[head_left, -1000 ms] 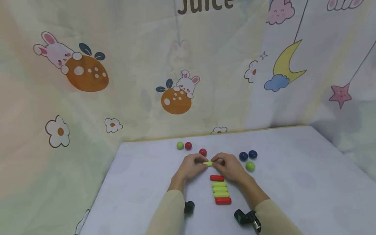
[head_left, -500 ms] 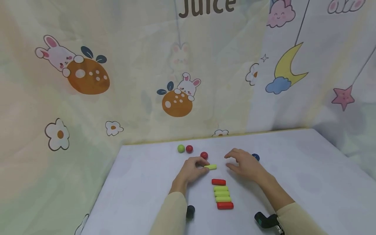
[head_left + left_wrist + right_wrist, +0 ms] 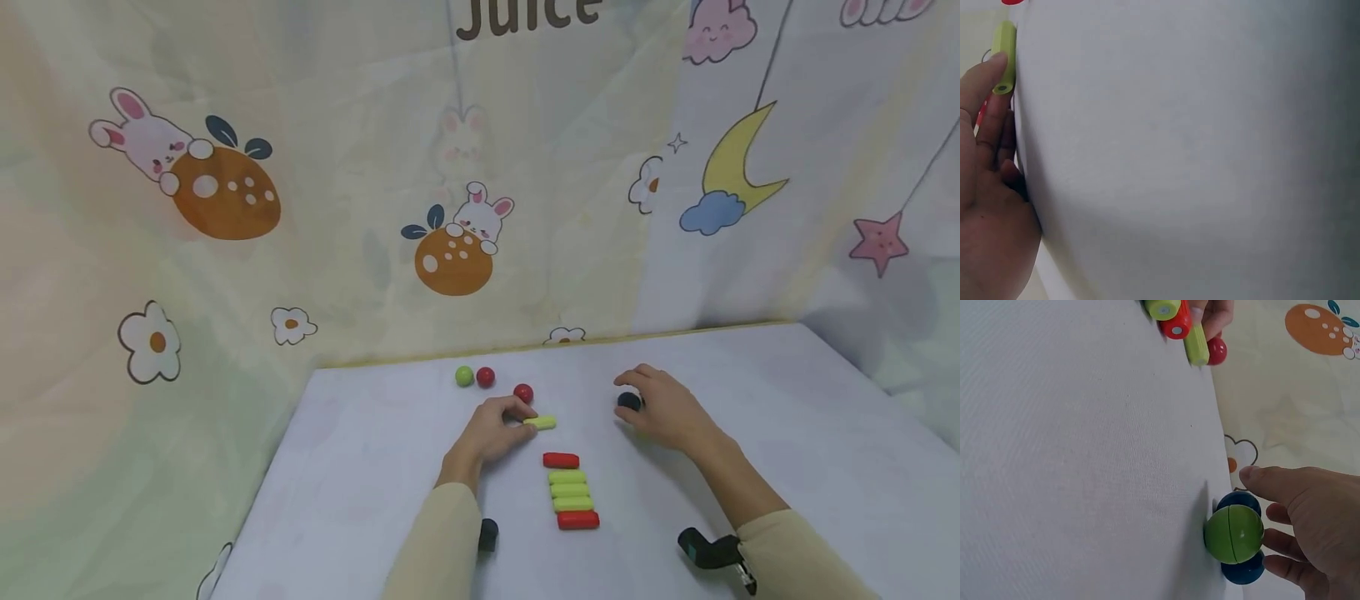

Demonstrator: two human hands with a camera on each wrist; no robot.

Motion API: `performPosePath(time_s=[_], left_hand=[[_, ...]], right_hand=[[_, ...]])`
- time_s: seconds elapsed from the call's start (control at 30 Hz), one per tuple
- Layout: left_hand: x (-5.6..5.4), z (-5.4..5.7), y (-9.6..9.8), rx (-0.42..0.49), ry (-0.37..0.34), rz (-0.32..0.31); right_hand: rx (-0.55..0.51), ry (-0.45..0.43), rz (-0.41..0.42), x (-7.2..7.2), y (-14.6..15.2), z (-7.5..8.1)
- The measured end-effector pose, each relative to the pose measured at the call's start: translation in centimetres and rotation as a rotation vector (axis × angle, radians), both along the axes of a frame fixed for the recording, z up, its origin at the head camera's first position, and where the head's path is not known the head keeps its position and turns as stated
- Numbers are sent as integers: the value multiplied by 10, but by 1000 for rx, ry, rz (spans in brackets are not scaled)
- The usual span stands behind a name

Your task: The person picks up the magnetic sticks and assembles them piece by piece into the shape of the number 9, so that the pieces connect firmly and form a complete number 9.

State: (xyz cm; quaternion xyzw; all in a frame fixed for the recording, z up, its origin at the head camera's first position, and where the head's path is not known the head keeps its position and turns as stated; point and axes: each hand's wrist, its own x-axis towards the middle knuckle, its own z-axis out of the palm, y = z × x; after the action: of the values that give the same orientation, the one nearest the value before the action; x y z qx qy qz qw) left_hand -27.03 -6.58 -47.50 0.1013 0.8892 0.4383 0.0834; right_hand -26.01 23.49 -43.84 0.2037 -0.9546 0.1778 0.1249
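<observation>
My left hand (image 3: 487, 432) pinches one end of a yellow-green magnetic stick (image 3: 545, 422) between thumb and fingers, low over the table; its end disc shows in the left wrist view. My right hand (image 3: 667, 408) is spread around a dark blue ball (image 3: 628, 402), thumb and fingers apart. The right wrist view has a green ball (image 3: 1234, 534) in front of two dark blue balls (image 3: 1243, 570), with the fingers just beside them. In the head view the right hand covers most of this group.
A red stick (image 3: 561, 460), several yellow-green sticks (image 3: 571, 491) and another red stick (image 3: 578, 520) lie in a column nearer the person. Behind the left hand sit a red ball (image 3: 523, 392), a second red ball (image 3: 486, 377) and a green ball (image 3: 464, 376). A printed cloth hangs behind the table.
My right hand has let go of the yellow-green stick and moved right to the blue and green balls. My left hand keeps its pinch on the stick, nearly in place.
</observation>
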Motion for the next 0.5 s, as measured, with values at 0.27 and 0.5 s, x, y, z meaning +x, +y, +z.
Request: performPosePath(time_s=[0.27, 0.5], left_hand=[[-1, 3, 0, 3, -4, 8], [-1, 1, 0, 11, 0, 3]], right_hand=[[-9, -36, -14, -1, 2, 0], [-3, -81, -23, 0, -1, -1]])
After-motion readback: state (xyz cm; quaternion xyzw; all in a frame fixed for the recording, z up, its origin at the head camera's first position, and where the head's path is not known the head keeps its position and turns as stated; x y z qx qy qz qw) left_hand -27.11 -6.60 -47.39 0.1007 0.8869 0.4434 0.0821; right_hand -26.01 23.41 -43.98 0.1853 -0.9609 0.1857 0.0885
